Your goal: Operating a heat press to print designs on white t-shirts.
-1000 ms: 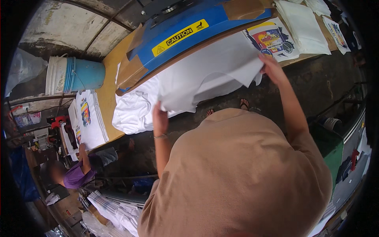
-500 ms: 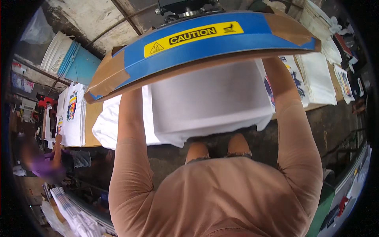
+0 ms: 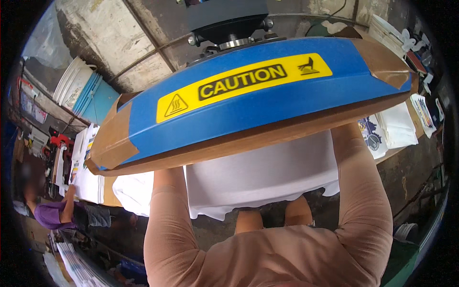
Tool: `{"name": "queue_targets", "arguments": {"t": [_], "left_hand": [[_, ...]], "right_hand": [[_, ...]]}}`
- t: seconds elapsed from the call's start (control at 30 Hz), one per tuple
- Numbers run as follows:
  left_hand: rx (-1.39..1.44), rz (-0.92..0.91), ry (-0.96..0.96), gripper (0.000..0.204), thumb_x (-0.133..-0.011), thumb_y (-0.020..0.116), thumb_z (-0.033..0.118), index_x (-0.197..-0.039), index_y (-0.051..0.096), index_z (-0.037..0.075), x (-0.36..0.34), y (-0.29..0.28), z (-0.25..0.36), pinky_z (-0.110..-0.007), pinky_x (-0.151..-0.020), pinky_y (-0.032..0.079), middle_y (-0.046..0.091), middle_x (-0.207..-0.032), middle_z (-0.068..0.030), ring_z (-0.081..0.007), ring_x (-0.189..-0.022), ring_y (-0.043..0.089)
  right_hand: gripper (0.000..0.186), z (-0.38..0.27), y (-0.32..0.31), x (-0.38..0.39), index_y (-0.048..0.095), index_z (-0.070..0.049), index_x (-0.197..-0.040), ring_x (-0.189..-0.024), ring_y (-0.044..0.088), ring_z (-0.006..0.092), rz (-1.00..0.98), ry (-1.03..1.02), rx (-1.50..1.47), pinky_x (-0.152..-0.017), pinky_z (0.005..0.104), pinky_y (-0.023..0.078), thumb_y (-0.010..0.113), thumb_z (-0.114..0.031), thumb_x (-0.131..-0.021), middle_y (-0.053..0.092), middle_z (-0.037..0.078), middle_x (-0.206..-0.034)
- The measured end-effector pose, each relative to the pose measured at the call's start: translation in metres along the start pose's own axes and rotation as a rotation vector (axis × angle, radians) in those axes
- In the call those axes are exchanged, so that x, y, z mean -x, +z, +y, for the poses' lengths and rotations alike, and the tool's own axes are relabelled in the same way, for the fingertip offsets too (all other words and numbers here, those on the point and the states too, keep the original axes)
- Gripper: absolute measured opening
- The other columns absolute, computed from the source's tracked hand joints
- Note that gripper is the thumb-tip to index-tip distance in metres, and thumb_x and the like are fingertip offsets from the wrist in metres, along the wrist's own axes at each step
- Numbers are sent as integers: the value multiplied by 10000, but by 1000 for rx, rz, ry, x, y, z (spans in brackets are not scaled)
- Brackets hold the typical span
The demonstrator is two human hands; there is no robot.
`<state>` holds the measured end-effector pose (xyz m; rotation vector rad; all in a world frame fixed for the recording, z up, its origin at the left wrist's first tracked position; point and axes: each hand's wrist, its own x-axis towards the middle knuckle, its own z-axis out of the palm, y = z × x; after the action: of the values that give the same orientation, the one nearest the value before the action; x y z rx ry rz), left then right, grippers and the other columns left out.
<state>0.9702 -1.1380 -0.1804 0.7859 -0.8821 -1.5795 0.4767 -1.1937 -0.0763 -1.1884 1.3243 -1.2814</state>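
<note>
A heat press's blue upper plate (image 3: 229, 115), edged with brown tape and bearing a yellow warning label, stands raised in front of me. Under it lies a white fabric piece (image 3: 263, 177), probably a garment, its hem hanging over the near edge. Both my forearms, left (image 3: 168, 184) and right (image 3: 351, 143), reach beneath the plate on either side of the fabric. The plate hides both hands, so their fingers and anything in them are out of sight. Bunched white cloth (image 3: 134, 191) lies beside my left forearm.
Printed white shirts (image 3: 88, 184) are stacked at the left of the table, near a person in purple (image 3: 52, 215). More folded white shirts (image 3: 399, 126) lie at the right. Buckets, one white (image 3: 71, 79) and one light blue (image 3: 98, 98), stand at the far left.
The press plate appears lower and larger in view, covering more of the fabric and my forearms. My arms still reach under it.
</note>
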Motion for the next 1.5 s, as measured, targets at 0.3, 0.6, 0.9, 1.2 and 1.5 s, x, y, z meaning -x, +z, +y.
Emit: {"name": "queue_targets", "arguments": {"t": [0.3,0.6,0.9,1.2,1.5], "left_hand": [[34,28,-461,638,-944,326,538,-1334,402,40,79,20,-45,-385,-1000,398,493,-1300,-113,-246,-1178,491],[-193,413,-277,513,-959,435,389,-1197,489,-62,176,36,-57,-327,-872,458,595,-1109,-130,-217,-1000,576],[-714,474,-211,266,-910,492,243,-1002,563,4,211,22,-152,-327,-527,477,607,-856,-99,-191,-696,593],[-357,740,-589,444,-922,455,492,-891,602,74,321,146,-238,-238,-390,326,480,-591,9,-88,-446,423],[-84,-7,-886,584,-891,444,576,-1096,573,44,215,342,-226,-298,-654,455,581,-874,-53,-155,-713,552]], "right_hand": [[475,68,-48,97,519,-45,-1067,-807,432,157,-125,520,-406,-665,292,378,396,-487,-941,488,47,-916],[453,128,-75,231,632,42,-996,-828,593,161,381,421,115,-748,296,454,506,-387,-919,648,111,-883],[353,160,-82,198,602,11,-798,-748,598,281,227,204,593,-667,372,463,705,-319,-725,618,159,-806],[413,185,-125,159,581,-17,-744,-604,550,265,188,-175,666,-571,358,439,809,-344,-636,554,102,-643],[201,103,-166,168,637,-40,-828,-739,601,141,-73,-27,164,-641,304,466,716,-214,-762,650,71,-840]]}}
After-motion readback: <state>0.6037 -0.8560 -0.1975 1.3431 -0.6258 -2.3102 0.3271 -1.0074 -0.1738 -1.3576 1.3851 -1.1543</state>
